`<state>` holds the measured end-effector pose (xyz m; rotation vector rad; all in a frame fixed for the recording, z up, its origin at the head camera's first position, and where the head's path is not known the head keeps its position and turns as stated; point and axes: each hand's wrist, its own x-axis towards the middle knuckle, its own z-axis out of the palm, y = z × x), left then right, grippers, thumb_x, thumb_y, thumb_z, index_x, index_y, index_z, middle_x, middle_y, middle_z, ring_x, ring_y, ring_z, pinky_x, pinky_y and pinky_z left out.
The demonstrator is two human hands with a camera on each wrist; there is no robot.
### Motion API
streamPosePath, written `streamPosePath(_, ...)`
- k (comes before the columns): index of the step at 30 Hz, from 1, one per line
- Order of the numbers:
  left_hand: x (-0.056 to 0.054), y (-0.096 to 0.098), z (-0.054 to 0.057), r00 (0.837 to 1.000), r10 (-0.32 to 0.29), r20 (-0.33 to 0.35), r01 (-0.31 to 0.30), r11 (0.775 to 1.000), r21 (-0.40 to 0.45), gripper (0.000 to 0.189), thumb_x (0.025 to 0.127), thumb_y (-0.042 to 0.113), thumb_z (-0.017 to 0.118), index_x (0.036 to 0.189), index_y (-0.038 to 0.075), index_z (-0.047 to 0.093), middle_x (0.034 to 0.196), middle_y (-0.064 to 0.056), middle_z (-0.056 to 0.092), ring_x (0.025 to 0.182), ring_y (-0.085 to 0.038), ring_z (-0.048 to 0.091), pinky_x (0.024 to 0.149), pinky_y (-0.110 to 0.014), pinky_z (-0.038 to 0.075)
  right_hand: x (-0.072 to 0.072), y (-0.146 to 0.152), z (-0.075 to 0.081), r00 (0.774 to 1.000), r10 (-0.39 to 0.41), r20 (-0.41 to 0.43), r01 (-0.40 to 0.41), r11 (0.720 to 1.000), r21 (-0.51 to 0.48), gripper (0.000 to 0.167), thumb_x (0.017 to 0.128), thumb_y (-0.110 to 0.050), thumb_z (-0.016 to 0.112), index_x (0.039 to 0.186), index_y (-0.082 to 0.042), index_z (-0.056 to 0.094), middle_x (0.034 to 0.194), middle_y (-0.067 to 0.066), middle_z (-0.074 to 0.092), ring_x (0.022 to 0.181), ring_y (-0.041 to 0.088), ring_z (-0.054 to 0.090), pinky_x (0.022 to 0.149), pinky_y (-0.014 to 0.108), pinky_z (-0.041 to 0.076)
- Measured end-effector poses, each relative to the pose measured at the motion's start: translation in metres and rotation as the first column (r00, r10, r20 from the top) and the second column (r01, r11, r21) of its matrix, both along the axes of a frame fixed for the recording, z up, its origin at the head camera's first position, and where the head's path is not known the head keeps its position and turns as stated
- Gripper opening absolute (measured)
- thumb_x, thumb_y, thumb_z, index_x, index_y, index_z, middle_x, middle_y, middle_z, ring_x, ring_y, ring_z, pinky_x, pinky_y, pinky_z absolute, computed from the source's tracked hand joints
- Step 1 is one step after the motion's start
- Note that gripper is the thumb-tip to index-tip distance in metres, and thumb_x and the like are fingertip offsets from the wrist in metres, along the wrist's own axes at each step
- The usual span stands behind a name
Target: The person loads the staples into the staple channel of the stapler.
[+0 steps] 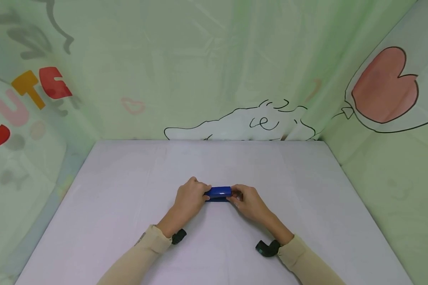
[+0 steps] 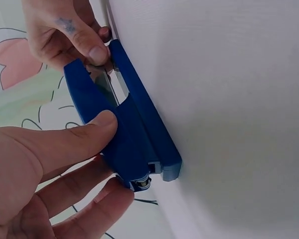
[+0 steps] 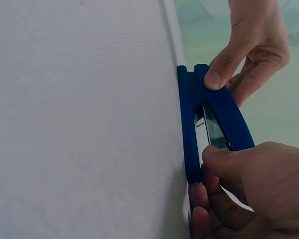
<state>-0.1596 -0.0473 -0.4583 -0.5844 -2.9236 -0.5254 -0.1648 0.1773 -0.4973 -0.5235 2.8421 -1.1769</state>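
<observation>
A blue stapler [image 1: 219,192] sits on the white table at its middle, between the two hands. Its top cover is raised away from the base [image 3: 188,129], and the metal magazine [image 3: 213,127] shows in the gap. At the hinge end, my left hand [image 1: 190,198] grips the cover between thumb and fingers; the left wrist view shows that thumb [image 2: 102,124] along the cover's side. My right hand [image 1: 252,204] is at the front end, thumb against the magazine and fingers curled by the base tip. Its fingers partly hide the front of the magazine.
The white tabletop [image 1: 135,166] runs back to a green printed curtain [image 1: 185,71], with curtain walls at both sides. A black wrist camera [image 1: 179,236] is strapped by the left sleeve and another black one [image 1: 267,248] by the right sleeve.
</observation>
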Motion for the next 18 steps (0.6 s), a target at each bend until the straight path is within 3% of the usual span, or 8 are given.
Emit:
streamPosePath(6,-0.001,-0.004,-0.006,1.0,0.005,0.002,-0.005,0.999,0.033,0.033,0.088,0.023,0.086,0.12,0.015,0.082,0.113,-0.002,0.083,0.097,-0.02,0.07,0.075,-0.037,0.064,0.0,0.0,-0.001,1.0,-0.011,0.009,0.011,1.0,-0.015,0.024,0.093,-0.005,0.08,0.115,0.001,0.075,0.095,0.007,0.076,0.077,0.01,0.058,0.067,0.021,0.049)
streamPosePath(12,0.001,-0.01,-0.016,0.999,-0.032,0.01,0.03,0.995,0.099,0.034,0.091,0.021,0.084,0.123,0.012,0.08,0.118,-0.003,0.082,0.101,-0.02,0.066,0.081,-0.035,0.062,0.001,0.0,-0.003,1.0,-0.018,0.004,0.018,1.0,-0.013,0.024,0.092,-0.004,0.081,0.115,0.0,0.075,0.096,0.008,0.077,0.079,0.009,0.061,0.069,0.021,0.051)
streamPosePath(18,0.002,-0.028,-0.015,0.996,-0.068,0.059,0.06,0.991,0.118,0.057,0.099,0.038,0.075,0.15,0.015,0.062,0.153,-0.01,0.063,0.132,-0.033,0.061,0.107,-0.049,0.056,0.003,0.002,0.005,1.0,0.006,-0.022,-0.005,1.0,0.019,0.036,0.092,-0.01,0.083,0.124,0.001,0.07,0.104,0.009,0.074,0.09,0.015,0.066,0.077,0.028,0.057)
